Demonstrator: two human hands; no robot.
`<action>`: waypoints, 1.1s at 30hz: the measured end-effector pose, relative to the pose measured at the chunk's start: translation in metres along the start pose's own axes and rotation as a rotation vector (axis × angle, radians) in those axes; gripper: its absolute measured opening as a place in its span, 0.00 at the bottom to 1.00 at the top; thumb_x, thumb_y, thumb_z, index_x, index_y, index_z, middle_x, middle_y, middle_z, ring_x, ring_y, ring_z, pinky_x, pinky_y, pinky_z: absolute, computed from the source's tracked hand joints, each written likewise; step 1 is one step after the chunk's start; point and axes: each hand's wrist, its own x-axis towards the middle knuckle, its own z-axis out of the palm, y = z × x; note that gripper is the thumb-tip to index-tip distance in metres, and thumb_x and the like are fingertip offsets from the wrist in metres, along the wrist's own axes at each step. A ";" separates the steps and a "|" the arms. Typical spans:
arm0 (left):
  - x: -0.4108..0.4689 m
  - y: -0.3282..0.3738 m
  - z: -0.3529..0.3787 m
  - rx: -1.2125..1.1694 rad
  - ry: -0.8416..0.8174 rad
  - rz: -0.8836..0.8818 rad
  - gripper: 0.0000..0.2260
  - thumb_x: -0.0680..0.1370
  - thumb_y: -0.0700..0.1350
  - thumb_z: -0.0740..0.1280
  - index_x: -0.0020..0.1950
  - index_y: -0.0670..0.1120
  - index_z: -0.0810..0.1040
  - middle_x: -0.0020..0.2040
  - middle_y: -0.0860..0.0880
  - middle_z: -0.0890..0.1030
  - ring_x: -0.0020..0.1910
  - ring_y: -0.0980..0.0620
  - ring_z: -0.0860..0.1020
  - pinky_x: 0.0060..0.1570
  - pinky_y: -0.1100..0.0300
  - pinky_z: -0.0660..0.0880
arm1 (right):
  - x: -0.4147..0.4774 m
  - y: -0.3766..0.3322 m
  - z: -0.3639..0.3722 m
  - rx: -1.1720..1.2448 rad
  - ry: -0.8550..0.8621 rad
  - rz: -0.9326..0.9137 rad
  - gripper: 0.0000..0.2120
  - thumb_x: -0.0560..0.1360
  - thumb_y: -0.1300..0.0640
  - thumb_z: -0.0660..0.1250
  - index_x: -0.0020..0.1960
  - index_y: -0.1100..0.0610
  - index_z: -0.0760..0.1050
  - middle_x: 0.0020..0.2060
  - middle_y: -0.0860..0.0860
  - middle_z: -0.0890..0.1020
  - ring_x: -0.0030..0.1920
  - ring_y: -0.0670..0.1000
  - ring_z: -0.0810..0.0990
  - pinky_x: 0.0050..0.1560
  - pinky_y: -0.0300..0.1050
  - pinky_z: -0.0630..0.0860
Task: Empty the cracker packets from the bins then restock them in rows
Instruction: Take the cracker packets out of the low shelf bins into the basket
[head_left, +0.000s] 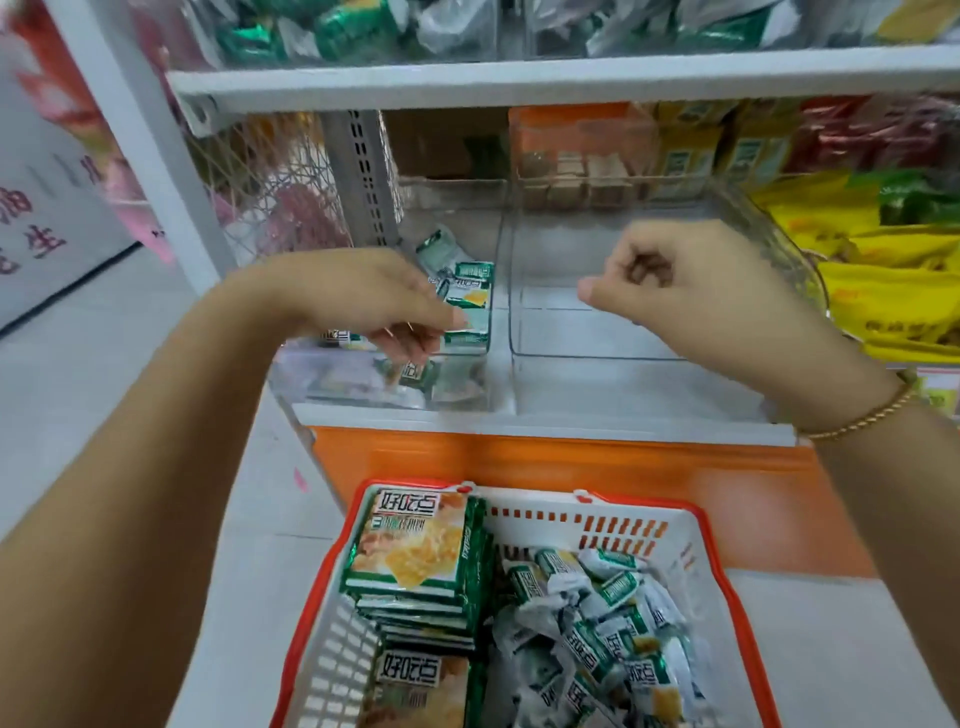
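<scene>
Two clear plastic bins stand side by side on the white shelf. The left bin (498, 291) holds a few green-and-white cracker packets (467, 291). My left hand (363, 296) reaches down into it, fingers curled among the packets; what they grip is hidden. The right bin (597, 358) has nothing in it. My right hand (670, 286) hovers over it with fingers curled and holds nothing. Below, a red-and-white basket (691, 540) contains stacked flat cracker packs (410, 545) on the left and several small loose packets (597, 623) on the right.
Yellow snack bags (883, 270) fill the bin to the right. Orange boxes and other packs sit behind the bins. A shelf above (519, 78) carries more clear bins of snacks. An orange base panel (571, 457) lies under the shelf edge.
</scene>
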 end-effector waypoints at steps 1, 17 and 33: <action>0.004 -0.005 -0.014 0.059 0.065 -0.007 0.14 0.72 0.53 0.69 0.41 0.41 0.79 0.37 0.47 0.82 0.36 0.54 0.80 0.39 0.65 0.78 | 0.012 -0.011 0.002 -0.026 -0.023 -0.045 0.11 0.72 0.48 0.71 0.36 0.52 0.75 0.30 0.45 0.76 0.30 0.43 0.72 0.33 0.37 0.67; 0.090 -0.126 -0.045 0.432 -0.062 -0.230 0.20 0.74 0.60 0.67 0.38 0.42 0.71 0.35 0.47 0.69 0.35 0.48 0.67 0.40 0.56 0.63 | 0.190 -0.032 0.173 -0.702 -0.966 0.039 0.28 0.74 0.50 0.71 0.69 0.62 0.70 0.60 0.56 0.78 0.51 0.55 0.80 0.51 0.48 0.80; 0.119 -0.132 -0.045 0.115 0.014 -0.204 0.19 0.70 0.58 0.73 0.37 0.43 0.75 0.35 0.45 0.75 0.33 0.47 0.72 0.39 0.57 0.71 | 0.208 -0.024 0.184 -1.155 -0.943 0.042 0.33 0.72 0.42 0.70 0.69 0.60 0.70 0.52 0.52 0.75 0.50 0.54 0.72 0.55 0.48 0.73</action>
